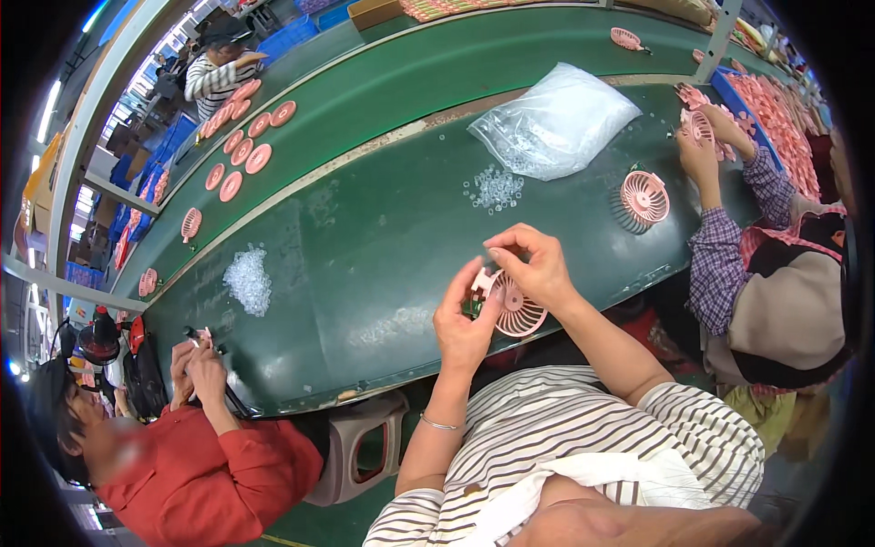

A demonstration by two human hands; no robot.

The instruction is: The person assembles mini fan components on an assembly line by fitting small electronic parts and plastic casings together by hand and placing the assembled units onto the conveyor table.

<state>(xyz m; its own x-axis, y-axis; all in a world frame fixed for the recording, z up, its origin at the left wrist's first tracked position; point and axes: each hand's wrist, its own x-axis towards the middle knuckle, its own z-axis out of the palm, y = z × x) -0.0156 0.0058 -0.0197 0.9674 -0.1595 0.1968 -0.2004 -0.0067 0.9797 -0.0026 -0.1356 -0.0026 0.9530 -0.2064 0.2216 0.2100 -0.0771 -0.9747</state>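
Near the table's front edge, my left hand (pixel 467 326) grips a pink round fan housing (pixel 521 312) with curved slats, its thumb laid across the front. A small white piece and a bit of green show at the housing's side, between my left fingers. My right hand (pixel 540 269) is closed in a pinch just above the housing, thumb against forefinger. Whatever lies in that pinch is too small to make out. Beyond my hands lies a loose pile of small clear rings (pixel 495 189), beside a large clear plastic bag (pixel 558 123) filled with pale pieces.
Another pink fan housing (pixel 644 197) stands right of me. A second clear pile (pixel 247 281) lies left. Co-workers sit at both sides, one in a red sleeve (pixel 260 456), one in a checked sleeve (pixel 715 264). Pink discs (pixel 258 159) rest on the green conveyor belt (pixel 365 108) behind.
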